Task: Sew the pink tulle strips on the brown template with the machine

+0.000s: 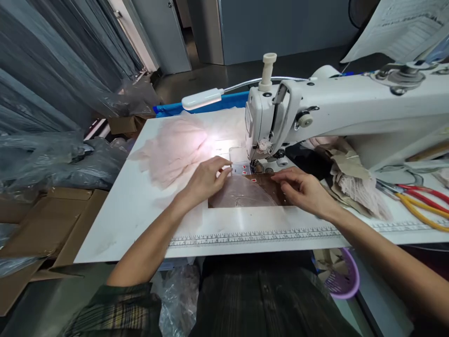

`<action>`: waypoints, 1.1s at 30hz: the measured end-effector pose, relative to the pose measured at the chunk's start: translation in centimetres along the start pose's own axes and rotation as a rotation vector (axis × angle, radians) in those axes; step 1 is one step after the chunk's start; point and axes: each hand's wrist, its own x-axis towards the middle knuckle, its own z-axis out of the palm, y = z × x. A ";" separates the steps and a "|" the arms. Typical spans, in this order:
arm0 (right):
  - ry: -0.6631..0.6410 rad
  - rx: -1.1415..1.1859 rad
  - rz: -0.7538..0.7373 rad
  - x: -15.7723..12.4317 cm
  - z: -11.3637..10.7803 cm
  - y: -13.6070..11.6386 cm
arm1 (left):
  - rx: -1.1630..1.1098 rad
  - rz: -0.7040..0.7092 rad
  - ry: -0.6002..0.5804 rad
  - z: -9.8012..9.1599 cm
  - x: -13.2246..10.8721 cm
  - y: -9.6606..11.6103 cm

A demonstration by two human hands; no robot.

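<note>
I am pressing my left hand (206,180) flat, fingers spread and lightly curled, on the left edge of a sheer pinkish fabric piece (242,194), fingertips touching it just near the presser foot (254,166). My right hand (303,189) is lying on the right edge of that piece, fingers extended and held close together, holding it down rather than pinching it. The piece is sitting on a brown panel (277,185) set in the white table (133,206), its far tip just at the needle area of the sewing machine (315,117). I judge that I am lining the fabric up under the foot, with stitching not yet begun; the next move, as I read it, calls for both hands feeding the sheer cloth evenly so it does not pucker. Farther left, a pile of pale pink tulle (171,150) is glowing under the gooseneck lamp (201,99). At the right edge, red and yellow scissors (421,203) are lying beside bundled scraps (358,182), and a printed ruler (252,237) is running along the near edge.
</note>
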 end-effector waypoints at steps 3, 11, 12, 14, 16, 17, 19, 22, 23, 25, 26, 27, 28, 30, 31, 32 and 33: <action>0.004 0.013 -0.020 0.6 0.5 -0.2 | 0.133 -0.085 -0.032 -1.3 -0.1 -1.9; -0.102 0.017 -0.152 1.2 2.5 -1.9 | 0.181 -0.162 -0.198 -0.8 -0.4 -3.0; -0.115 0.021 -0.156 1.2 2.7 -2.2 | 0.145 -0.160 -0.196 -0.7 -0.3 -2.8; -0.118 0.026 -0.172 1.3 2.9 -2.6 | 0.024 -0.155 -0.183 -0.7 -0.2 -2.2; -0.084 0.023 -0.190 1.6 3.0 -3.0 | -0.158 -0.137 -0.200 -0.8 -0.2 -1.3; -0.067 0.020 -0.191 1.8 3.0 -3.1 | -0.235 -0.125 -0.219 -0.9 -0.4 -0.8; -0.055 0.022 -0.190 2.2 3.1 -3.3 | -0.243 -0.117 -0.229 -1.0 -0.7 -0.2; -0.071 0.030 -0.212 2.5 3.3 -3.4 | 0.111 -0.207 -0.187 -1.1 -1.2 -0.4; -0.072 0.029 -0.226 2.6 3.3 -3.4 | 0.221 -0.231 -0.200 -1.1 -1.3 -0.7; -0.074 0.024 -0.239 2.6 3.3 -3.2 | 0.299 -0.213 -0.263 -1.1 -1.3 -1.3; -0.079 0.026 -0.234 2.5 3.3 -3.1 | 0.275 -0.176 -0.277 -0.9 -1.3 -1.5; -0.087 0.030 -0.218 2.6 3.1 -3.0 | 0.219 -0.133 -0.270 -0.8 -1.2 -1.4; -0.098 0.039 -0.190 2.6 2.9 -2.8 | 0.139 -0.093 -0.253 -0.5 -1.2 -1.1; -0.142 0.086 -0.122 2.8 2.3 -2.7 | -0.089 -0.003 -0.254 0.1 -1.3 0.1; -0.182 0.138 -0.097 2.9 2.0 -2.8 | -0.226 0.054 -0.299 0.5 -1.5 1.0; -0.235 0.215 -0.080 3.1 1.7 -2.9 | -0.357 0.116 -0.369 0.8 -1.6 1.9; -0.307 0.319 -0.069 3.2 1.5 -3.2 | -0.467 0.172 -0.450 1.0 -1.8 2.7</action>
